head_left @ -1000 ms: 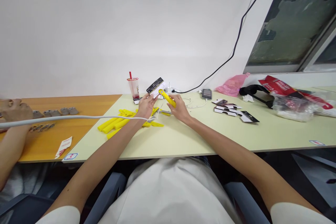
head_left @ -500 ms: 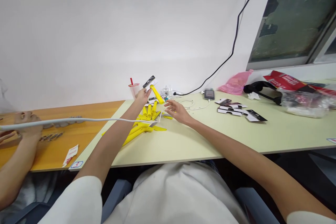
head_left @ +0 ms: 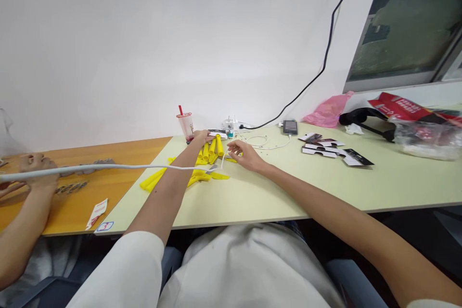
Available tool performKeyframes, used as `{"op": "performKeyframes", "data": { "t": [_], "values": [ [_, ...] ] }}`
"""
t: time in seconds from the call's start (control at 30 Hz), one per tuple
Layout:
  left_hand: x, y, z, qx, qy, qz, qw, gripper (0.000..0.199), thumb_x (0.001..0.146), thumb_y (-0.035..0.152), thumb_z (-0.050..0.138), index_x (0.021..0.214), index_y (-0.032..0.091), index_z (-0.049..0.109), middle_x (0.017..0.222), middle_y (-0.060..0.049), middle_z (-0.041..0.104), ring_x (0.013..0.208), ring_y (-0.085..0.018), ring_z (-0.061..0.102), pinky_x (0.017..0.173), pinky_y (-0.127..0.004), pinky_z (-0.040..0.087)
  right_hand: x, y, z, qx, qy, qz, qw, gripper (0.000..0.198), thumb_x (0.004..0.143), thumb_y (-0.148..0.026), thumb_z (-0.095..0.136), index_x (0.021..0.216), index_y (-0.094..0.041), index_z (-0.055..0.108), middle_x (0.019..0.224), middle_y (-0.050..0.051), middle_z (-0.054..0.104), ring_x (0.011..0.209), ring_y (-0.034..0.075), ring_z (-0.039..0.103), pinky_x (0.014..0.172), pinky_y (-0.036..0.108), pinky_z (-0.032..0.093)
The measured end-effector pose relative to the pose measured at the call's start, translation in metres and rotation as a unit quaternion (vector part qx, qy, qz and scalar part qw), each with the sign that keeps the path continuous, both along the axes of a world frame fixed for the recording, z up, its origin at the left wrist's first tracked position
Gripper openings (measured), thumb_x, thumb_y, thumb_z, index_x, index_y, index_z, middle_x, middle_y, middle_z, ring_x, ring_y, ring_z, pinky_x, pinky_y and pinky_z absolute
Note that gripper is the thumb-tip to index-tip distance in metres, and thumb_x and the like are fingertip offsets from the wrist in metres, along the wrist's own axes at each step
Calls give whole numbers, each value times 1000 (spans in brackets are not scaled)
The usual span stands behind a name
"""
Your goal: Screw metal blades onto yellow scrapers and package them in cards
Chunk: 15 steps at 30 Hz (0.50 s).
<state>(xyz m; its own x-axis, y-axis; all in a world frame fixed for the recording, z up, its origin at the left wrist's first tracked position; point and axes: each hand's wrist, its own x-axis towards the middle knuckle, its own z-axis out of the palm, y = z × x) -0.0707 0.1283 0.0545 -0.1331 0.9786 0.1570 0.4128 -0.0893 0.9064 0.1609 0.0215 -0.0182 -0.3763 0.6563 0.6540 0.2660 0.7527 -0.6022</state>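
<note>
My left hand [head_left: 202,137] reaches to the back of the pile, its fingers closed at the edge of a black-and-white card. A yellow tube-shaped handle [head_left: 219,145] extends from that card, lying beside several similar yellow handles [head_left: 205,152]. Part of the card is hidden behind my fingers. My right hand [head_left: 246,155] hovers just right of the pile, fingers loosely bent and apart, with nothing in them. More flat yellow pieces [head_left: 153,180] lie under and around my left forearm.
A white cable [head_left: 126,166] crosses in front of my left arm. Behind the pile stand a cup with a red straw [head_left: 186,127] and a small bottle [head_left: 229,130]. Folded cards [head_left: 325,149], a small screen device [head_left: 290,127] and plastic bags lie rightward. A co-worker's hand [head_left: 38,168] is at left.
My left hand has lowered the card with its yellow handle from the air onto the row of handles. My right hand stays almost in place.
</note>
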Motion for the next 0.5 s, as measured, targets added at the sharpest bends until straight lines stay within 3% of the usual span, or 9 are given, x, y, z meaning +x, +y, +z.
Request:
{"op": "performKeyframes", "data": {
  "t": [0.23,0.27,0.33,0.4,0.47,0.5],
  "values": [
    [-17,-24,18,-35,93,11,995,46,108,43,76,145,17,69,145,-14,71,124,-29,73,104,-51,65,2,3,-4,30,-49,-8,998,24,99,-17,66,123,-20,70,118,11,81,101,22,80,88,37,65],
    [-25,-33,22,-31,108,4,994,44,104,39,79,137,10,73,136,-18,75,119,-30,74,102,-46,64,3,4,-3,35,-60,-13,997,25,99,-17,66,124,-20,70,119,11,81,102,23,80,90,38,64],
    [-45,-60,28,-34,139,-31,989,37,95,35,88,119,8,79,112,-17,82,105,-29,77,94,-39,61,4,4,-2,42,-88,-30,995,25,101,-19,67,126,-20,69,120,12,81,104,24,79,95,40,63],
    [-68,-98,30,-53,182,-90,978,33,85,43,94,95,14,82,92,-13,82,91,-28,76,83,-36,57,7,4,-1,38,-121,-56,990,26,102,-19,67,128,-20,69,120,12,81,107,26,79,98,42,61],
    [-88,-139,27,-40,321,-171,930,41,85,60,87,87,20,79,89,-9,81,86,-26,74,77,-34,52,8,3,2,22,-155,-84,984,27,102,-19,69,129,-19,70,121,12,82,111,27,78,99,42,60],
    [-96,-159,24,-43,375,-172,910,45,84,67,84,90,22,79,92,-9,82,86,-27,73,74,-34,50,9,2,3,11,-171,-95,981,27,102,-19,69,129,-19,70,122,12,82,112,27,78,100,41,60]
  ]
}}
